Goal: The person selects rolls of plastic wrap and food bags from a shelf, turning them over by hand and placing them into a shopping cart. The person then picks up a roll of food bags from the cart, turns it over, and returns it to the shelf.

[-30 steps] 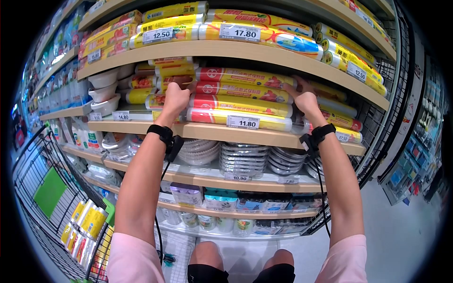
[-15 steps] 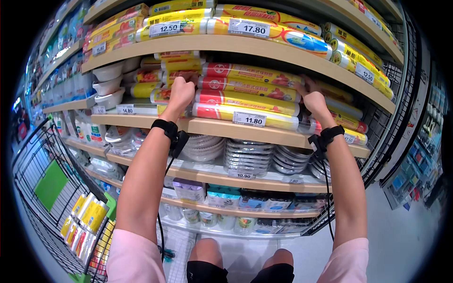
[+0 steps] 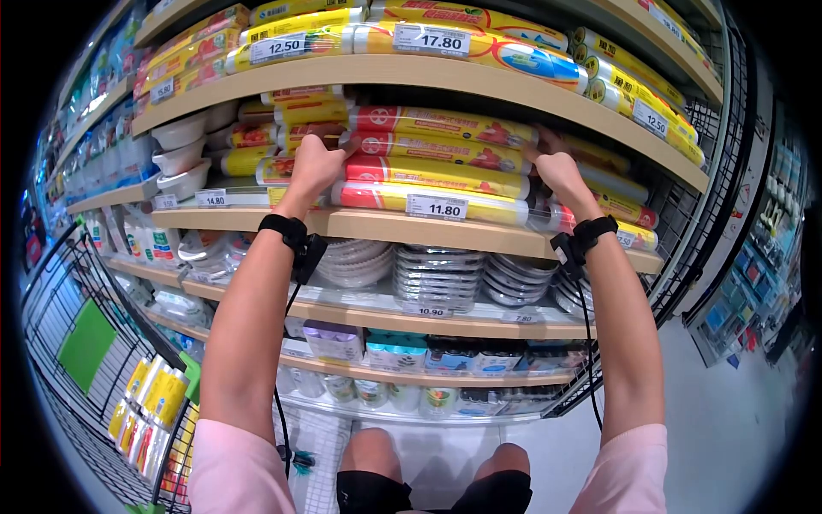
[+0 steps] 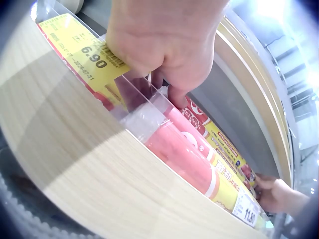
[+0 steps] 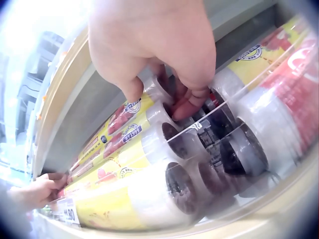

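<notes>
Yellow and red film rolls (image 3: 445, 125) lie stacked on the middle shelf, above an 11.80 price label (image 3: 437, 206). My left hand (image 3: 318, 167) is at their left ends; the left wrist view shows its thumb and fingers bent around a red roll end (image 4: 195, 110), fingertips partly hidden. At the opposite ends is my right hand (image 3: 561, 171). In the right wrist view this hand (image 5: 154, 45) has its thumb against an upper roll and its other fingers curled at the open cardboard ends. The stack lies between both hands.
A wooden shelf (image 3: 411, 75) with more rolls runs just above the hands. White bowls (image 3: 180, 160) stand at the left, foil trays (image 3: 437, 278) below. A wire cart (image 3: 64, 300) holding rolls is at lower left. Clear dividers line the shelf front.
The head view has shifted slightly, moving the shelves within the picture. Both hands remain at the two ends of the rolls, with only small shifts of the fingers.
</notes>
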Demonstrator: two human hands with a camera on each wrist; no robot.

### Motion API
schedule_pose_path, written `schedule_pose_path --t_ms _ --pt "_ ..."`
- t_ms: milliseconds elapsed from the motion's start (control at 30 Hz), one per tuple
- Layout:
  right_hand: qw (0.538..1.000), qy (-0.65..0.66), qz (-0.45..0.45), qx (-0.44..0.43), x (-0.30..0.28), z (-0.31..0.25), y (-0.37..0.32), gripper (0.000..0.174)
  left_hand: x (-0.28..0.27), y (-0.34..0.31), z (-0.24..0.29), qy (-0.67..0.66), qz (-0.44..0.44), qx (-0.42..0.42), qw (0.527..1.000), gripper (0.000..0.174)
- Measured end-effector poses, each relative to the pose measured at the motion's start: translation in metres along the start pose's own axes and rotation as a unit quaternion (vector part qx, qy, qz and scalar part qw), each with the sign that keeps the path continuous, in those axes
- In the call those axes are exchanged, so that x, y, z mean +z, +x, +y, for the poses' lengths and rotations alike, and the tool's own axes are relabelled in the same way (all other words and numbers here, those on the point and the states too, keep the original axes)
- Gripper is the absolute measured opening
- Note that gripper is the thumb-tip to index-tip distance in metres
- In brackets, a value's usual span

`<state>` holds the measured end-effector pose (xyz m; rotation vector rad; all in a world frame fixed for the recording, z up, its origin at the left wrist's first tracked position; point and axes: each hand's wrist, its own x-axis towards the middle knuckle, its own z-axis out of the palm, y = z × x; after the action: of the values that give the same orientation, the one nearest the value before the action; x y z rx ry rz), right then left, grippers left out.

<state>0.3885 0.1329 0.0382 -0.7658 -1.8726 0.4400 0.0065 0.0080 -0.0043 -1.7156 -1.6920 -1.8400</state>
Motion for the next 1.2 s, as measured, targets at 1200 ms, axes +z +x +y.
schedule_pose_path --t_ms 1200 --pt "0.988 -0.150 0.039 -0.026 -0.210 0.083 -0.056 0.049 0.000 0.012 -0.026 -0.049 -0.014 0.011 0.999 0.043"
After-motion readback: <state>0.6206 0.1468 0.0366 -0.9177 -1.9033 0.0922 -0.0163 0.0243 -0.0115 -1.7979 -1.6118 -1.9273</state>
